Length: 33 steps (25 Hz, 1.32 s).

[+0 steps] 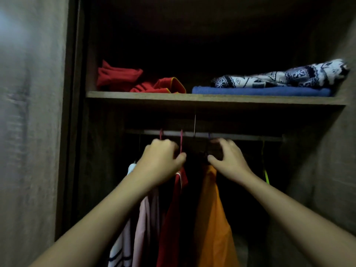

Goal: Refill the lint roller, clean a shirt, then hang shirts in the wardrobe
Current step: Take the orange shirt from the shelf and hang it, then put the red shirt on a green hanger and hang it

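Note:
Both my hands reach up to the wardrobe rail (pixel 240 136), just below it. My left hand (pixel 161 162) has its fingers curled round a pink-red hanger (pixel 181 141), the thumb against its neck above the red shirt (pixel 171 218). A little apart on the right, my right hand (pixel 227 158) pinches the top of a dark hanger that carries the orange shirt (pixel 212 218). Between the two shirts is a dark gap. A pale pink shirt (pixel 146 224) and a white striped shirt (pixel 119 253) hang further left, partly behind my left forearm.
The shelf (pixel 212 99) above the rail holds red folded clothes (pixel 123 78), a blue folded cloth (pixel 260 91) and a patterned navy-and-white garment (pixel 285 76). A green hanger (pixel 265 174) hangs at the rail's right end. Wardrobe walls close in on both sides.

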Tool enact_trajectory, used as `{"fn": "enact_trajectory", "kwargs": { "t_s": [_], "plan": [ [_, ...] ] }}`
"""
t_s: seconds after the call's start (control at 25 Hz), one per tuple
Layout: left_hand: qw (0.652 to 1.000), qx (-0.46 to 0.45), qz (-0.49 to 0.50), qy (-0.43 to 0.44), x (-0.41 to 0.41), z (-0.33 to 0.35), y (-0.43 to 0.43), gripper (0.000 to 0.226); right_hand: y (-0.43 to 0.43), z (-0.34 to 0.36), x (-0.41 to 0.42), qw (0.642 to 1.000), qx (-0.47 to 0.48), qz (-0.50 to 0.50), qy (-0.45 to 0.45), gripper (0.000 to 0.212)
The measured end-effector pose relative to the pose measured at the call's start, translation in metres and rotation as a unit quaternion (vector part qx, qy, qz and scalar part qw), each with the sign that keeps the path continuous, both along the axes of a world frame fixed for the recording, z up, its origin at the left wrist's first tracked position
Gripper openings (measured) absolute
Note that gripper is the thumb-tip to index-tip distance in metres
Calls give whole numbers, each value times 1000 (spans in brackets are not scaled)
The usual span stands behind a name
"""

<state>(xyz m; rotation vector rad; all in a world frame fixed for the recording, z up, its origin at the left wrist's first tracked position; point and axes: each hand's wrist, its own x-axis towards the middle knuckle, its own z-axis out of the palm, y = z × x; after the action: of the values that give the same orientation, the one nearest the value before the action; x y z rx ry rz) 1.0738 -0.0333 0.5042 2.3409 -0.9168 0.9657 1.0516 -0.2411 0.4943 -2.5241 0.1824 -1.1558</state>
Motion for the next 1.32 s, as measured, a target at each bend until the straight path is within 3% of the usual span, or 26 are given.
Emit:
{"fn": "enact_trajectory", "kwargs": {
  "t_s": [0.12, 0.24, 0.32, 0.44, 0.52, 0.6, 0.72, 0.84, 0.88, 0.92, 1.0, 1.04, 1.16, 1.32],
  "plan": [
    [972, -164, -92, -140, -10, 51, 13, 30, 26, 21, -38, 962, -183, 33, -199, 22],
    [942, -229, -92, -226, 6, 96, 14, 29, 38, 62, -55, 908, -307, -12, -284, 32],
    [968, -155, -14, -195, 32, 124, 12, 47, 37, 93, -52, 908, -347, -70, -223, 52],
    [992, -52, 84, -81, 64, 153, 16, 74, 32, 123, -41, 901, -411, -124, -58, 80],
    [996, -16, 73, 41, 76, 163, 19, 87, 29, 129, -35, 889, -436, -139, -17, 90],
    [991, 40, 56, 111, 73, 169, 20, 87, 26, 131, -34, 887, -441, -135, -7, 86],
    [989, 106, 97, 29, 54, 178, 19, 74, 25, 133, -38, 898, -423, -119, 28, 77],
    [957, 104, 174, -207, 46, 180, 24, 84, 26, 135, -40, 904, -411, -108, 45, 79],
    [958, 100, 168, -212, 48, 179, 28, 92, 26, 134, -39, 905, -408, -107, 45, 80],
    [972, 99, 145, -158, 53, 179, 33, 99, 27, 134, -39, 908, -403, -105, 40, 81],
    [993, 95, 61, 24, 63, 178, 43, 103, 28, 132, -39, 911, -396, -108, 28, 84],
    [992, 98, 31, 75, 67, 174, 45, 103, 29, 131, -39, 913, -391, -109, 20, 86],
    [995, 94, 27, -3, 64, 161, 50, 101, 31, 129, -41, 920, -375, -117, 20, 79],
    [975, 46, -22, -214, 39, 140, 73, 53, 36, 130, -49, 928, -351, -112, 51, 76]
  ]
}}
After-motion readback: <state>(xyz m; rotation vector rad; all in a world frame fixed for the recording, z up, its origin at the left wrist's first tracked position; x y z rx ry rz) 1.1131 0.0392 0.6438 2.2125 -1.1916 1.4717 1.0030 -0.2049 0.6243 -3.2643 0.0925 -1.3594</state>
